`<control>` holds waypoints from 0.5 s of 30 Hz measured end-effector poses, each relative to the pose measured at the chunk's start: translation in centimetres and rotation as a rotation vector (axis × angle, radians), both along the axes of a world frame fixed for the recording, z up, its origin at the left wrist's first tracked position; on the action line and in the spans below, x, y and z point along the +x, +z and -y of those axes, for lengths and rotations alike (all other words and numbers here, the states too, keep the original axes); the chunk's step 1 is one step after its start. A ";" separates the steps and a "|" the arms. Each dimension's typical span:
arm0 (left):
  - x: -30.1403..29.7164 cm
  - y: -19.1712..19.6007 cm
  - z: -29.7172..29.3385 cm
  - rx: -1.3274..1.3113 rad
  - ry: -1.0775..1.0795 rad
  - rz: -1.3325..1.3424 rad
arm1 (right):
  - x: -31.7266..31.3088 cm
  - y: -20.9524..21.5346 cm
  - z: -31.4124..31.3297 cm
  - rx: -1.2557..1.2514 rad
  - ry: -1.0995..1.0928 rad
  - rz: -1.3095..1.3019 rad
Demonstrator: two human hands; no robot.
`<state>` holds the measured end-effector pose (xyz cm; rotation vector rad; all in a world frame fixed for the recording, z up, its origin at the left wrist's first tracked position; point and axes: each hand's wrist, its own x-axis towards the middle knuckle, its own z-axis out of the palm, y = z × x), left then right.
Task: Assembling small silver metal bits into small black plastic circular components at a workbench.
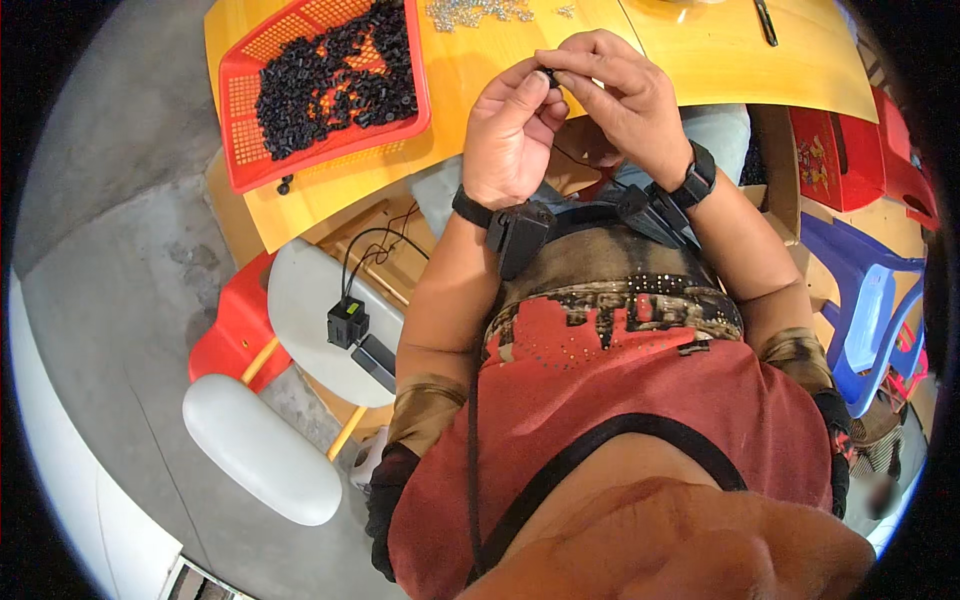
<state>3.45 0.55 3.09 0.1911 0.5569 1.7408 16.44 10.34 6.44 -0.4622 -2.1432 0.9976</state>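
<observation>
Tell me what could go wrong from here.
The small black piece, pinched by the left hand and right hand, could slip and drop. The red basket stands near the left edge of the table, so a bump might spill its black parts. The metallic pieces lie loose and could scatter if brushed.

1 left grip [515, 135] and 1 right grip [630, 102], making 2, with 1 small black part [549, 77] between them. 2 black wristbands [699, 174], 1 per wrist. On the worktop [300, 216]: 1 red basket [424, 75], 1 slim black pen-like tool [766, 22], 2 loose black pieces [285, 185]. The heaped black fittings [335, 85] and silver metal bits [475, 12] are too many to count. 1 grey chair [262, 448]; 1 blue plastic chair [868, 300].
</observation>
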 end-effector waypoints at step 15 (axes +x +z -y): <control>0.0 0.2 0.4 -0.010 -0.024 -0.074 | 1.4 1.5 -1.4 -0.200 0.086 0.038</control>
